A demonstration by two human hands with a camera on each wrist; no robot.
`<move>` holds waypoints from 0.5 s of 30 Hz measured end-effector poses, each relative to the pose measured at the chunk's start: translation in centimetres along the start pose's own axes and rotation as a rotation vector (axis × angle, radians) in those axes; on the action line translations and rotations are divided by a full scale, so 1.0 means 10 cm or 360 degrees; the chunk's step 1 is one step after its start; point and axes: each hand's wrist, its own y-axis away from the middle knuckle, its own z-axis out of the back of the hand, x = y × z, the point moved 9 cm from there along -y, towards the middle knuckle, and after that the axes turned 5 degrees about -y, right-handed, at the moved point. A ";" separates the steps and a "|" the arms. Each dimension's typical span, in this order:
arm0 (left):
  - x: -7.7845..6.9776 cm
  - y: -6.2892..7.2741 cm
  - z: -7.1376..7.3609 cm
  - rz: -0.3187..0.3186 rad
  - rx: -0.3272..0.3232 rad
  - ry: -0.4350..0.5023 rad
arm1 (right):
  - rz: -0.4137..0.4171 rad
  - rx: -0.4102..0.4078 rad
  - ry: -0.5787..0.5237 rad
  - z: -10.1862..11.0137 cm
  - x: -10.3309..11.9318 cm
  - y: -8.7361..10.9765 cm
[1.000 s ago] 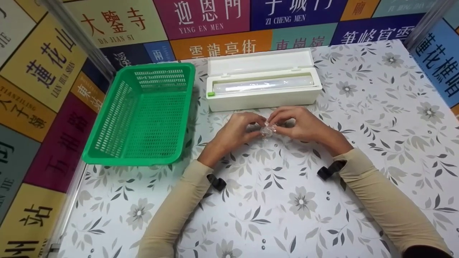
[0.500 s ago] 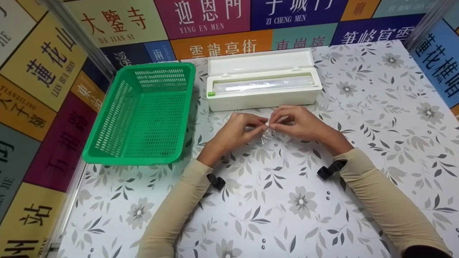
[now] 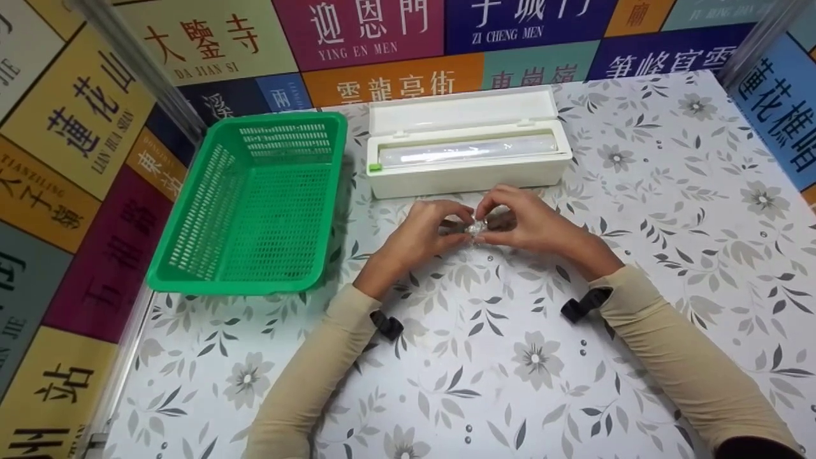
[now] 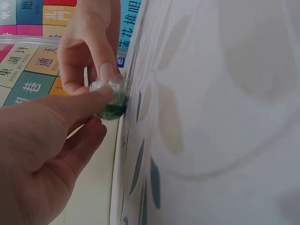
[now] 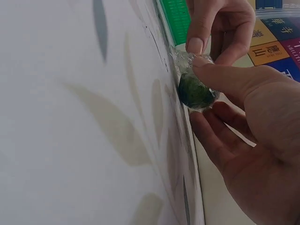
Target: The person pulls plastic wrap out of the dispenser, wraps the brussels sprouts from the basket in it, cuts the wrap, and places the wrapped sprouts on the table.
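Between both hands, in front of the white box, is a small round dark-green ball (image 5: 194, 91) wrapped in clear cling film. My left hand (image 3: 421, 233) pinches the wrapped ball from the left, thumb on the film. From the right, my right hand (image 3: 535, 223) holds it with thumb and fingertips. The left wrist view shows the green underside of the ball (image 4: 112, 111), with crumpled film (image 4: 116, 86) gathered on top under both thumbs. Fingers hide part of the ball.
An open white box (image 3: 468, 180) with a roll of cling film (image 3: 468, 150) inside stands just behind the hands. A green plastic basket (image 3: 331, 210) sits to the left. Sign-covered walls border the patterned table (image 3: 484, 395).
Half a second ago the wrapped ball hung below the joined fingertips; now it sits up between them. My right fingers have lifted and spread slightly around it. Basket and box stay put.
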 end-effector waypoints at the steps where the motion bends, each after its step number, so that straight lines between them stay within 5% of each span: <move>1: -0.01 0.00 0.00 -0.0004 -0.0018 -0.0011 | -0.0003 -0.0002 0.0000 0.00 0.00 0.00; 10: -0.06 0.00 -0.05 -0.0020 0.0022 -0.0097 | -0.0177 -0.0055 0.0005 0.04 -0.08 0.01; 15: -0.02 -0.02 -0.07 0.0021 -0.0041 -0.0144 | -0.0121 -0.0130 0.0073 0.09 -0.03 0.00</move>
